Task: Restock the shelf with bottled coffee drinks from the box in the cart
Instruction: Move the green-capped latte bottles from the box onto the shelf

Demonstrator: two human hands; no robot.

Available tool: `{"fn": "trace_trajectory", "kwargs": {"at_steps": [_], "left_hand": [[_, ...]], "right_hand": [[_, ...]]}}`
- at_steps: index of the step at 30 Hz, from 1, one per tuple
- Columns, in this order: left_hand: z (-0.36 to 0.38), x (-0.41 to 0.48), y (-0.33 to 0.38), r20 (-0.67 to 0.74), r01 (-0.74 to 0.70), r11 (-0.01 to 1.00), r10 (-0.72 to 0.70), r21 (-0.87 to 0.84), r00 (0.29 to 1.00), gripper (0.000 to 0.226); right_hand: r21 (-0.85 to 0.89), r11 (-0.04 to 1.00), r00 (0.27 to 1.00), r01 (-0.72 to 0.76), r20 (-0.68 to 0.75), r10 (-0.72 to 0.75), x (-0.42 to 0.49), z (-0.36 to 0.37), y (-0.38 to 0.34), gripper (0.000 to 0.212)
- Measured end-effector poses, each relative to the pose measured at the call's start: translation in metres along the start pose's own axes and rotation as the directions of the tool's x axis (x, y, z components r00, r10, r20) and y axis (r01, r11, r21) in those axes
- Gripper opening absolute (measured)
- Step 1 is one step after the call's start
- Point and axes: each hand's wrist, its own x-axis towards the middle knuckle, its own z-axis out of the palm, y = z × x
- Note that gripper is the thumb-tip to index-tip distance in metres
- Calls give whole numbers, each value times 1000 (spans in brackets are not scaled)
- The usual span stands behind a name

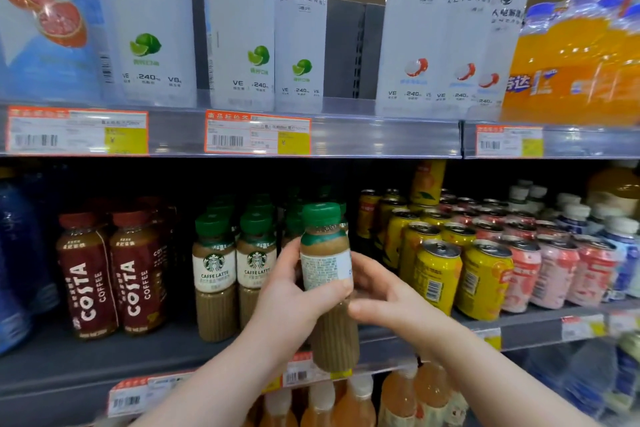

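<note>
Left hand [290, 295] and right hand [388, 298] tight around upright coffee bottle [325, 253] between them

I hold a bottle [327, 263] in front of the middle shelf [104, 357].
My left hand [294, 291] holds its left side, my right hand [384, 291] its right. The latte bottles [235, 270] stand behind it and to the left, the Costa bottles [114, 274] further left, the cans [460, 274] to the right. Tall bottles [242, 28] stand on the top shelf [381, 139] above.
</note>
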Motion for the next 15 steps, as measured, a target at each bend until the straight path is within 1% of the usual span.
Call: {"fn": "trace_trajectory", "kwargs": {"at_steps": [2, 5, 7, 9, 10, 11, 12, 13, 14, 15], "left_hand": [[7, 5, 4, -9, -31, 998, 31, 62, 999, 71], [12, 11, 11, 19, -107, 968, 105, 228, 994, 71], [8, 13, 17, 6, -197, 898, 212, 394, 977, 76], [-3, 16, 25, -10, -280, 798, 337, 534, 942, 72], [-10, 19, 27, -6, -331, 718, 423, 612, 906, 67], [-17, 24, 28, 2, -348, 612, 492, 710, 871, 63], [-25, 31, 24, 23, -335, 479, 547, 811, 837, 63], [-31, 38, 20, 71, -308, 334, 568, 891, 820, 63], [-36, 43, 18, 121, -273, 222, 525, 936, 843, 64], [-38, 46, 18, 149, -243, 150, 462, 958, 874, 67]], "right_hand": [[-47, 999, 1000, -14, 12, 15, -2, -1, -1, 63], [-70, 997, 995, 10, -96, -16, 2, 0, -1, 54], [-82, 997, 981, 14, -191, -29, 8, -2, 2, 53], [-136, 990, 958, -30, -285, -10, 16, -6, 8, 56], [-160, 986, 947, -52, -320, -2, 21, -7, 13, 60], [-175, 982, 939, -72, -344, 8, 25, -8, 19, 63], [-183, 979, 933, -89, -360, 17, 28, -9, 24, 64], [-185, 977, 928, -102, -372, 26, 31, -8, 29, 64], [-186, 976, 926, -110, -377, 33, 34, -7, 33, 64], [-189, 975, 925, -115, -379, 36, 36, -6, 36, 64]]}}
